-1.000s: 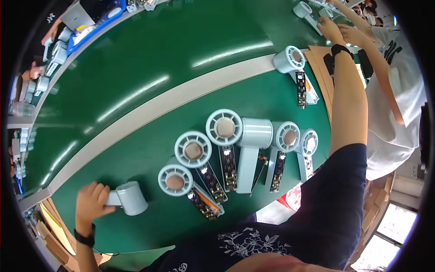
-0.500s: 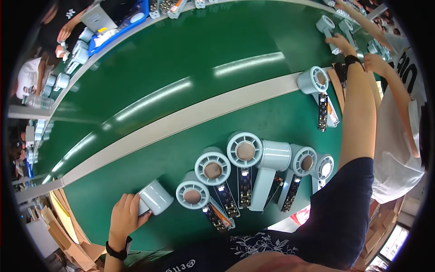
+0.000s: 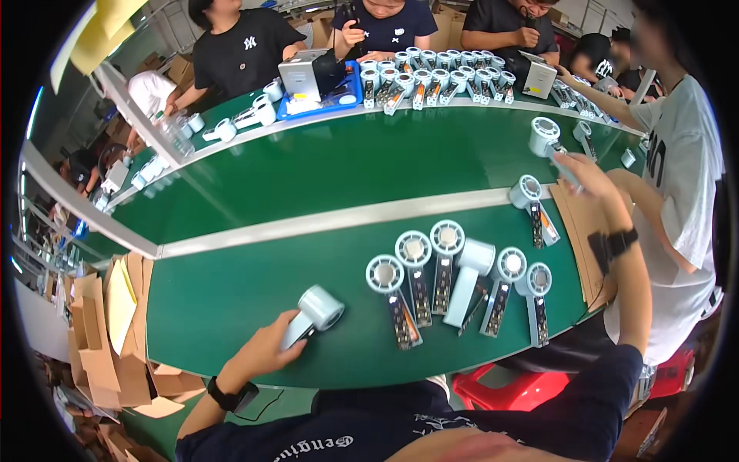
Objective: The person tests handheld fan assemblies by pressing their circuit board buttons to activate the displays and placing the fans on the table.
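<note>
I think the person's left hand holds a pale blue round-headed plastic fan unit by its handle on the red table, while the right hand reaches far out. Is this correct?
Not quite: the table is green, not red, as the head view shows. The rest holds: the left hand holds the pale blue round-headed plastic fan unit by its handle, and the right hand reaches far out.

A pale blue fan unit [image 3: 311,314] with a round head lies tilted on the green table, handle toward the near edge.
</note>
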Action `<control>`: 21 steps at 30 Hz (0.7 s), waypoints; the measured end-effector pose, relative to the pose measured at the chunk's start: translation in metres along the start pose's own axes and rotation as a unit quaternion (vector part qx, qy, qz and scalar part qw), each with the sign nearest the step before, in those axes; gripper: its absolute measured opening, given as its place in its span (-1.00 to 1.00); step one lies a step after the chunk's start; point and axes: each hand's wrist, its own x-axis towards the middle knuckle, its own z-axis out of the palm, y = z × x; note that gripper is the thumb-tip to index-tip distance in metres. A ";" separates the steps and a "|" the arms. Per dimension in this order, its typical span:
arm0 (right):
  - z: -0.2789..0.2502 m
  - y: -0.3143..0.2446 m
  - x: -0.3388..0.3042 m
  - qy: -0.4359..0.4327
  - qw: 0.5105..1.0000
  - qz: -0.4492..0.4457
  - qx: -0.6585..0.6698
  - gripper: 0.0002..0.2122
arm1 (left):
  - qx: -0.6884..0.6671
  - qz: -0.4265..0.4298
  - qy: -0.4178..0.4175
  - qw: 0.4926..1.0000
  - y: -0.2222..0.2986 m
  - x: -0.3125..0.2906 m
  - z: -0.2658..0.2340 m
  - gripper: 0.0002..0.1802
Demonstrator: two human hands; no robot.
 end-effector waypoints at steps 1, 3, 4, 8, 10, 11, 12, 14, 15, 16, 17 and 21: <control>0.020 -0.014 -0.039 -0.046 0.988 0.005 0.146 -0.71 | -0.179 -0.086 -0.044 0.979 0.008 -0.005 0.003 -0.40; 0.070 -0.035 -0.103 -0.047 0.970 0.032 0.236 -0.70 | -0.354 -0.167 -0.081 0.917 0.017 -0.016 0.019 -0.42; 0.093 -0.036 -0.128 -0.069 0.960 0.042 0.269 -0.68 | -0.459 -0.159 -0.075 0.871 0.017 -0.019 0.031 -0.44; 0.177 -0.017 -0.195 -0.237 0.879 0.099 0.401 -0.62 | -0.674 -0.124 -0.033 0.727 0.027 -0.028 0.075 -0.48; 0.223 -0.006 -0.209 -0.264 0.845 0.131 0.445 -0.60 | -0.710 -0.057 -0.002 0.702 0.033 -0.019 0.082 -0.47; 0.247 -0.004 -0.217 -0.238 0.842 0.115 0.469 -0.59 | -0.729 -0.028 0.019 0.683 0.037 -0.013 0.087 -0.47; 0.265 0.000 -0.230 -0.215 0.838 0.105 0.491 -0.59 | -0.746 -0.023 0.036 0.664 0.042 -0.009 0.090 -0.47; 0.289 0.000 -0.251 -0.208 0.833 0.109 0.501 -0.59 | -0.781 -0.011 0.060 0.622 0.044 0.000 0.096 -0.50; 0.298 -0.006 -0.252 -0.186 0.835 0.075 0.513 -0.60 | -0.796 0.005 0.066 0.602 0.041 0.007 0.095 -0.52; 0.308 -0.010 -0.256 -0.162 0.835 0.039 0.524 -0.60 | -0.792 0.007 0.082 0.605 0.041 0.005 0.099 -0.52; 0.315 -0.014 -0.256 -0.179 0.831 0.049 0.524 -0.60 | -0.786 0.013 0.097 0.610 0.040 0.006 0.099 -0.51; 0.331 -0.017 -0.272 -0.191 0.862 -0.024 0.469 -0.64 | -0.777 0.028 0.109 0.620 0.036 0.000 0.100 -0.50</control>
